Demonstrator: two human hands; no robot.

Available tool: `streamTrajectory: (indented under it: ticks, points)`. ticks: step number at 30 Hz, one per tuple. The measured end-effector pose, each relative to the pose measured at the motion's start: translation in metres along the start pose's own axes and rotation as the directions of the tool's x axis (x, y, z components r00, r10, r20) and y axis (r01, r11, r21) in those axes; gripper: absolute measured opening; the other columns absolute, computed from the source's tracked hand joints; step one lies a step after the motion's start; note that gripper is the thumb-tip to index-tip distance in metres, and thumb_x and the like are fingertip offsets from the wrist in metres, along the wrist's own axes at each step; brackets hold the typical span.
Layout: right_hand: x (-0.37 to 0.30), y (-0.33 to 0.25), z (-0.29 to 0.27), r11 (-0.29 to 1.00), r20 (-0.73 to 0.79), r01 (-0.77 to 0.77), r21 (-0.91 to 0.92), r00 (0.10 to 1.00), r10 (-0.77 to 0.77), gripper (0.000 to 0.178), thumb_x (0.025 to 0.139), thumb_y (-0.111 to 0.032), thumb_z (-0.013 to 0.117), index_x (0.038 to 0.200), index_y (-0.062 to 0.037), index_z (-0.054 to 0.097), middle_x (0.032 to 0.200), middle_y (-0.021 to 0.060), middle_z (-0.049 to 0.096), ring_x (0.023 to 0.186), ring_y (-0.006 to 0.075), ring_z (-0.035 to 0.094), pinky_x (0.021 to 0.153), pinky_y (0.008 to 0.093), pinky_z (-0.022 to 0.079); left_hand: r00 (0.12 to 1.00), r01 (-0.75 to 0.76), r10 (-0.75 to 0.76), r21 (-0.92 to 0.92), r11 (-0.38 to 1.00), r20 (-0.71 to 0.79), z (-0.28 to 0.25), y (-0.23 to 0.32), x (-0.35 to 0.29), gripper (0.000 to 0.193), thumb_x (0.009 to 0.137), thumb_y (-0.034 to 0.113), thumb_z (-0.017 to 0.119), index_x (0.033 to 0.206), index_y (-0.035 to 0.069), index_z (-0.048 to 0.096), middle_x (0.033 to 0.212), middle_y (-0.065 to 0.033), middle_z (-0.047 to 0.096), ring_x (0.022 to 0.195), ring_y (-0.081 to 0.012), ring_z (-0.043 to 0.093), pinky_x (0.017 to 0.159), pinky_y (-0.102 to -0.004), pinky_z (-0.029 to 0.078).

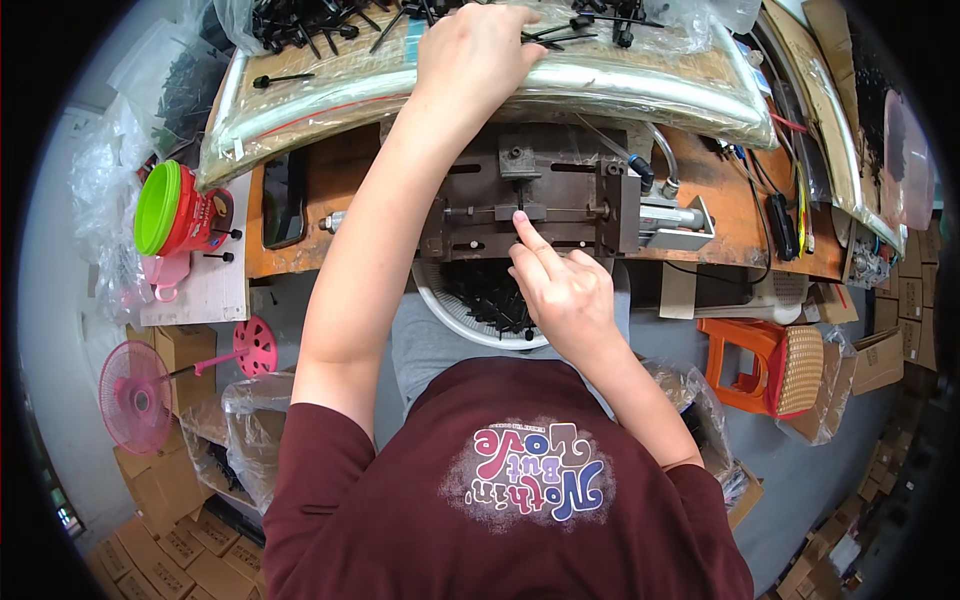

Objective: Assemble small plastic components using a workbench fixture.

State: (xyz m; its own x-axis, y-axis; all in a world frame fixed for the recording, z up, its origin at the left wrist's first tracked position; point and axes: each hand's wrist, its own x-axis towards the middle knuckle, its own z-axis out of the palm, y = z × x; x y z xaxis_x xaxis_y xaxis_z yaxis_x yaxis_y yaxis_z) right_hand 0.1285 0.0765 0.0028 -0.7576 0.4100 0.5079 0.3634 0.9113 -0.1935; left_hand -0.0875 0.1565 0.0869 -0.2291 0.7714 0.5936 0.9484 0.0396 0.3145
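Observation:
My left hand [475,55] reaches over the far tray into a pile of black plastic parts with thin stems [330,22]. Its thumb stands apart from the fingers, which are partly cut off by the upper edge; nothing held can be made out. My right hand [568,295] is over the front of a dark metal fixture [475,185]. The outstretched index fingertip rests on the small block [534,212] in the fixture's middle, while the other fingers are bent. Below the fixture, a white basket [440,312] on my lap holds many black parts.
The fixture sits on a wooden bench [730,225] with a pneumatic cylinder [672,217] at its right. A red tub with a green rim [152,210] and a phone [285,200] lie left. An orange stool [735,360] stands right, a pink fan [137,397] left.

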Motion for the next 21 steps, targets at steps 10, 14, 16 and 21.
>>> streamTrajectory:
  ticks: [10,14,16,21]
  points:
    - [0.032,0.016,-0.032,0.859,-0.135,-0.15,0.489,0.96,0.244,0.017,0.08,-0.015,0.078,0.091,-0.0054,0.07,0.1,0.0102,0.073,0.071,0.022,0.069,0.062,0.0308,0.053,0.981,0.183,-0.192,-0.472,0.862,0.031,-0.049,0.009,-0.011,0.023,0.081,0.015,0.07,0.101,0.004,0.076,0.093,-0.0181,0.074,0.087,-0.0288,0.074,0.078,-0.0422,0.058]
    - [0.089,0.047,-0.048,0.931,-0.354,-0.059,0.359,0.915,0.194,0.015,0.081,-0.01,0.075,0.094,-0.0041,0.07,0.089,0.0088,0.071,0.073,0.0211,0.068,0.062,0.0306,0.053,0.988,0.099,-0.146,-0.493,0.864,-0.056,-0.083,0.018,-0.051,0.019,0.082,0.007,0.081,0.098,-0.001,0.076,0.093,-0.0031,0.069,0.087,-0.0096,0.069,0.071,-0.0227,0.055]
    - [0.118,0.071,-0.042,0.989,-0.402,0.002,0.147,0.914,0.058,0.016,0.082,-0.006,0.075,0.097,-0.0043,0.072,0.088,0.0081,0.07,0.072,0.0203,0.067,0.061,0.0296,0.052,0.987,0.114,-0.16,-0.614,0.781,-0.021,-0.09,0.031,-0.073,0.023,0.077,0.002,0.083,0.098,-0.004,0.075,0.1,-0.0045,0.067,0.085,-0.0103,0.068,0.07,-0.0231,0.057]
    - [0.184,0.091,-0.017,0.994,-0.189,-0.091,-0.068,0.979,0.076,0.015,0.074,-0.012,0.07,0.086,-0.0037,0.071,0.086,0.022,0.07,0.084,0.0374,0.07,0.074,0.0471,0.056,0.994,0.056,-0.004,-0.479,0.876,0.108,-0.079,0.048,-0.137,0.028,0.074,0.002,0.082,0.101,0.002,0.076,0.125,-0.0146,0.067,0.1,-0.019,0.069,0.073,-0.0292,0.06]
